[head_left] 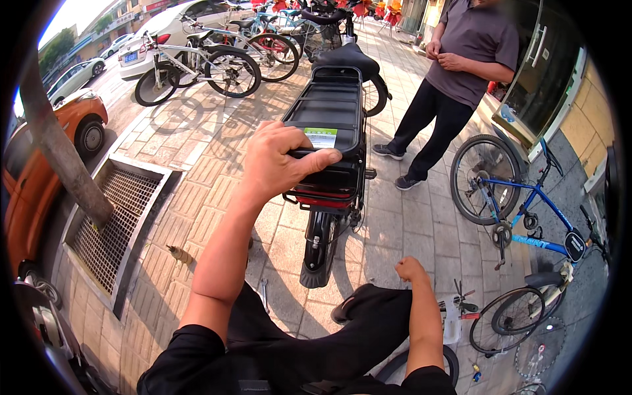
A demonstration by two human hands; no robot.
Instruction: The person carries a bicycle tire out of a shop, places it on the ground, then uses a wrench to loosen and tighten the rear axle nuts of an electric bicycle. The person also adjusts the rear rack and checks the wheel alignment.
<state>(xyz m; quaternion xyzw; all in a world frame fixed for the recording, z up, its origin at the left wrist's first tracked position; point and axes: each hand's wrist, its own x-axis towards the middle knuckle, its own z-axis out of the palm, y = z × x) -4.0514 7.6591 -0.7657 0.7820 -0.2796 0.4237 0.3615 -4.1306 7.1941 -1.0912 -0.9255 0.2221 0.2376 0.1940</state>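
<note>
My left hand (273, 155) grips the rear end of the black rear rack (361, 108) on an electric bicycle, its thumb stretched along the back edge. Under the rack's rails sits a black battery case (316, 110) with a green-and-white sticker (320, 137). Below are a red reflector (319, 199) and the rear mudguard (320, 247); the black saddle (347, 60) is farther ahead. Beside my knee, my right hand (412, 268) is curled closed and nothing shows in it. A wrench (264, 293) lies on the paving near my left leg.
A small bottle (179, 254) lies left of my arm, near a metal grate (115, 230) around a tree trunk (62, 145). A person (471, 59) stands right of the electric bicycle. To the right are a blue bicycle (526, 197) and loose bicycle parts; parked bicycles (204, 62) stand ahead left.
</note>
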